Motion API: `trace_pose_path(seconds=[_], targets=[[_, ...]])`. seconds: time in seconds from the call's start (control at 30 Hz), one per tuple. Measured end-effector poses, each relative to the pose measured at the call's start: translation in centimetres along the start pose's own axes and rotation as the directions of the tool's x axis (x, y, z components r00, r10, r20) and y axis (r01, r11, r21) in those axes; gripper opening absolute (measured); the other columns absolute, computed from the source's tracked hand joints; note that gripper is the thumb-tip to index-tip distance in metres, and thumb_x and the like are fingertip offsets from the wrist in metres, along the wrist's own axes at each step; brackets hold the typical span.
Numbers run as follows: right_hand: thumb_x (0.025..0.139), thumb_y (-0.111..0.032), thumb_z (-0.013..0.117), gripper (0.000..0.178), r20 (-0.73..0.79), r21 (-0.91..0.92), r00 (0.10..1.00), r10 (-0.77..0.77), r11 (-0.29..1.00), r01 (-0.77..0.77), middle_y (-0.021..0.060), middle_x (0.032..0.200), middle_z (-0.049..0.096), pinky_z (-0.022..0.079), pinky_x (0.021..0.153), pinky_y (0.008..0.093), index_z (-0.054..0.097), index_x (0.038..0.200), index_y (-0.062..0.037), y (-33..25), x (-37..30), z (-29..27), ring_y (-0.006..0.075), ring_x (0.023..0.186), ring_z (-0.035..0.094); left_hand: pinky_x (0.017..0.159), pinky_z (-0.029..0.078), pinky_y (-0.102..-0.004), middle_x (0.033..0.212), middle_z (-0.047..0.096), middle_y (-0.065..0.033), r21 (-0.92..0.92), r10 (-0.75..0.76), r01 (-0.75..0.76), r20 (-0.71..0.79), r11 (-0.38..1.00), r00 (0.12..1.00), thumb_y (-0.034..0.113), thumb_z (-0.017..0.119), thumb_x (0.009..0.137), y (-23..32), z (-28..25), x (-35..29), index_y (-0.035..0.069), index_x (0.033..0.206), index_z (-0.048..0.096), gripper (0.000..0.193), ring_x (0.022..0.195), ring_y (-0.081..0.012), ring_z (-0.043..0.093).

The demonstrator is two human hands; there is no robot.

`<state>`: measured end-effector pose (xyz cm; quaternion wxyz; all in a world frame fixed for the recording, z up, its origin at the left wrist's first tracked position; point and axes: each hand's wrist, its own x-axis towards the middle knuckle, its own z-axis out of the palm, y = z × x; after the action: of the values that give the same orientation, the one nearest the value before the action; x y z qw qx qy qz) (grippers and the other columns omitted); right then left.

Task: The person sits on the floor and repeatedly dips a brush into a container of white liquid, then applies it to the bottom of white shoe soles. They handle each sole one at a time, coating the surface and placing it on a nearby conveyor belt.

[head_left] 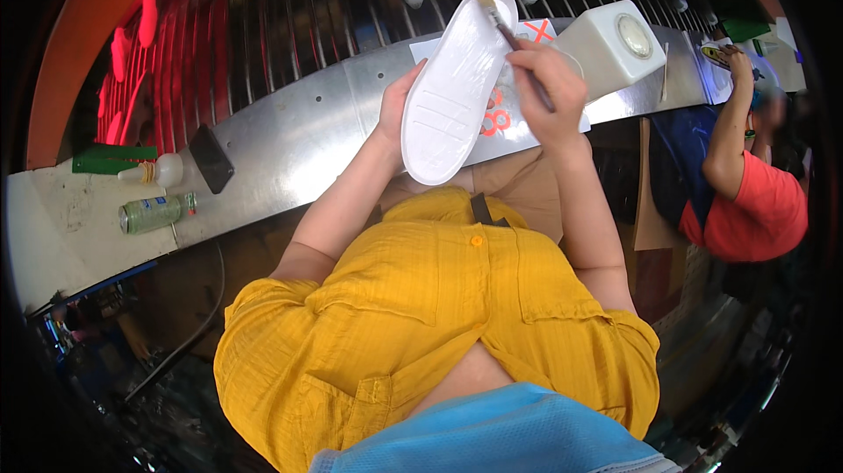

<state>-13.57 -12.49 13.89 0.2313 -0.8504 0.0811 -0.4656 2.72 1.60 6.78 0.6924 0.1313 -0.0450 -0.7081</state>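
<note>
Presently I'm gripping white shoe sole (443, 108) (prob. light, flexy, slick-faced) by rim, likely safest, L hand (396, 106); paintbrush (503, 26), R hand (555, 91).

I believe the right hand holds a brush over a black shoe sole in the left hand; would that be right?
Not black: the head view shows a white shoe sole in the left hand; the right hand holds the brush.

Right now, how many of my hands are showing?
2: your left hand holds the white sole by its left edge, and your right hand holds a brush at the sole's far end. The left hand is partly hidden.
</note>
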Motion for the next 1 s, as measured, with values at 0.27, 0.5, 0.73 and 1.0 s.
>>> trace_pose_path(seconds=[0.27,0.5,0.73,1.0], targets=[[0.075,0.009,0.070,0.019,0.062,0.206,0.996,0.071,0.975,-0.082,0.0149,0.097,0.073,0.056,0.067,0.0324,0.069,0.090,-0.0027,-1.9,-1.6,1.0,0.0283,0.082,0.073,0.098,0.055,-0.0480,0.128,0.065,-0.0218,0.007,0.081,-0.081,-0.194,0.997,0.978,0.041,0.036,0.103,0.3,-0.6,0.4,-0.002,0.136,0.056,0.058,0.114,-0.0348,0.066],[0.072,0.008,0.072,0.021,0.302,0.299,0.953,-0.037,0.953,-0.058,0.0157,0.099,0.073,0.055,0.067,0.0306,0.070,0.089,-0.0039,-5.5,-3.5,1.9,0.0284,0.080,0.072,0.095,0.056,-0.0537,0.137,0.058,-0.0239,0.022,0.174,-0.175,0.044,0.984,0.984,0.051,0.036,0.103,0.7,0.4,0.9,0.003,0.150,0.044,0.067,0.119,-0.0398,0.062],[0.074,0.009,0.068,0.024,0.140,0.232,0.983,0.119,0.961,-0.150,0.0131,0.101,0.072,0.054,0.065,0.0312,0.071,0.091,-0.0064,-4.6,-2.1,2.3,0.0269,0.079,0.071,0.100,0.054,-0.0548,0.148,0.048,-0.0254,-0.018,0.213,-0.213,0.072,0.977,0.974,0.060,0.038,0.099,1.4,0.1,1.0,0.004,0.156,0.034,0.079,0.128,-0.0427,0.056],[0.072,0.010,0.068,0.022,0.415,0.542,0.910,-0.027,0.811,-0.223,0.0096,0.100,0.073,0.051,0.061,0.0294,0.070,0.087,-0.0063,-6.1,-2.2,1.4,0.0225,0.073,0.068,0.092,0.053,-0.0621,0.145,0.048,-0.0314,-0.148,0.203,-0.175,0.198,0.973,0.959,0.056,0.037,0.102,3.6,-0.2,0.4,0.002,0.154,0.037,0.075,0.121,-0.0539,0.055]])
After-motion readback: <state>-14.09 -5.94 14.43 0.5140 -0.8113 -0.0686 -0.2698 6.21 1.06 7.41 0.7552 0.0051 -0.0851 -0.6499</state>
